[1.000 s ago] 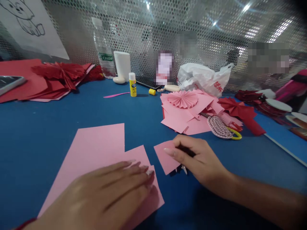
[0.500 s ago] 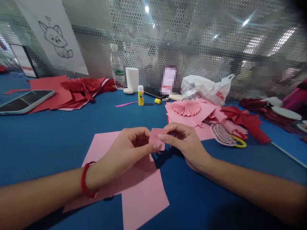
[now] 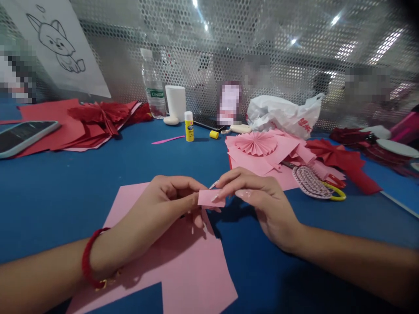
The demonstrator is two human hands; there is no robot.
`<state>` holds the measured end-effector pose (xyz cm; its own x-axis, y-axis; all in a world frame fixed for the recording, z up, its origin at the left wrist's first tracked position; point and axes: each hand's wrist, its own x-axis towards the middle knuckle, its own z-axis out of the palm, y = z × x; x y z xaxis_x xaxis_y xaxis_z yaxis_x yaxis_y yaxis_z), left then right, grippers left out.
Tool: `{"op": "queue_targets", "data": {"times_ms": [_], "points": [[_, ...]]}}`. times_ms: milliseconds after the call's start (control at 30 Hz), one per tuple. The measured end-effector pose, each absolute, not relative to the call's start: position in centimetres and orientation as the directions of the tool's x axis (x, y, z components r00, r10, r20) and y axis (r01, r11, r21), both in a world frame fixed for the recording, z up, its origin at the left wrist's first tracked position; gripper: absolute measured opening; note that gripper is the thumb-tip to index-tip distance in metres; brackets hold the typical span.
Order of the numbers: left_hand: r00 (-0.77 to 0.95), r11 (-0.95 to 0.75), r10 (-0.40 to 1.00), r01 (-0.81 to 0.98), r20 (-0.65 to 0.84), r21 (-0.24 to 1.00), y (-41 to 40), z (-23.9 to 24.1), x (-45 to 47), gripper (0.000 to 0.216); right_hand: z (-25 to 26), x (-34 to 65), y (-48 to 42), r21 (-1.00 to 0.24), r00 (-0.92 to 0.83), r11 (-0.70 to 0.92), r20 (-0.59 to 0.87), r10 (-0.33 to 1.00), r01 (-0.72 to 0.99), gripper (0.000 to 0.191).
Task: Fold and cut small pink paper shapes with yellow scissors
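A small folded piece of pink paper (image 3: pixel 207 198) is pinched at its left end by my left hand (image 3: pixel 170 200). On its right end rest the fingertips of my right hand (image 3: pixel 258 198), the forefinger lying along its upper face. My left wrist wears a red braided bracelet. Below both hands, a larger pink paper sheet (image 3: pixel 186 266) with a corner cut out lies on the blue table, partly hidden by my left hand and forearm.
Behind the hands stand a glue stick (image 3: pixel 189 127), its yellow cap (image 3: pixel 214 134) and a water bottle (image 3: pixel 154 87). Red papers (image 3: pixel 59 131) and a phone (image 3: pixel 26 137) lie left. At right are pink papers with a fan (image 3: pixel 257 144), a hairbrush (image 3: pixel 309 181) and a plastic bag (image 3: pixel 284 115).
The small pink paper has been turned and now shows a lower, wider face. My right fingers have spread across its top. The view has shifted slightly.
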<state>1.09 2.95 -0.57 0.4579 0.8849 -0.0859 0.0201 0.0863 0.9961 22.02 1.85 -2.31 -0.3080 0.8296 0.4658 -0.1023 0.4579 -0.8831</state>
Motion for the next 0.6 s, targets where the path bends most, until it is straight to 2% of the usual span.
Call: {"op": "queue_targets", "data": {"times_ms": [67, 133, 233, 333, 467, 600], "points": [[0.503, 0.096, 0.857, 0.054, -0.110, 0.994, 2.75, -0.64, 1.14, 0.017, -2.23, 21.84, 1.86, -0.896, -0.285, 0.439, 0.439, 0.852, -0.067, 0.023], [0.547, 0.094, 0.826, 0.102, -0.135, 0.990, 2.49, -0.88, 1.22, 0.017, -2.15, 21.51, 1.88, -0.928, -0.276, 0.372, 0.352, 0.894, 0.022, 0.023], [0.556, 0.089, 0.816, 0.150, -0.158, 0.985, 2.17, -1.33, 1.30, 0.018, -2.07, 21.10, 1.89, -0.959, -0.341, 0.249, 0.190, 0.920, 0.138, 0.033], [0.570, 0.078, 0.806, 0.164, -0.159, 0.983, 2.14, -1.44, 1.25, 0.018, -1.98, 21.03, 1.75, -0.961, -0.370, 0.209, 0.130, 0.920, 0.183, 0.034], [0.602, 0.078, 0.782, 0.162, -0.161, 0.984, 2.45, -1.13, 1.16, 0.013, -1.82, 21.11, 1.35, -0.915, -0.398, 0.260, 0.125, 0.909, 0.307, 0.032], [0.604, 0.126, 0.775, 0.140, -0.186, 0.982, 2.67, -0.91, 1.21, 0.010, -1.93, 21.08, 1.16, -0.768, -0.483, 0.434, 0.187, 0.856, 0.471, 0.038]]}}
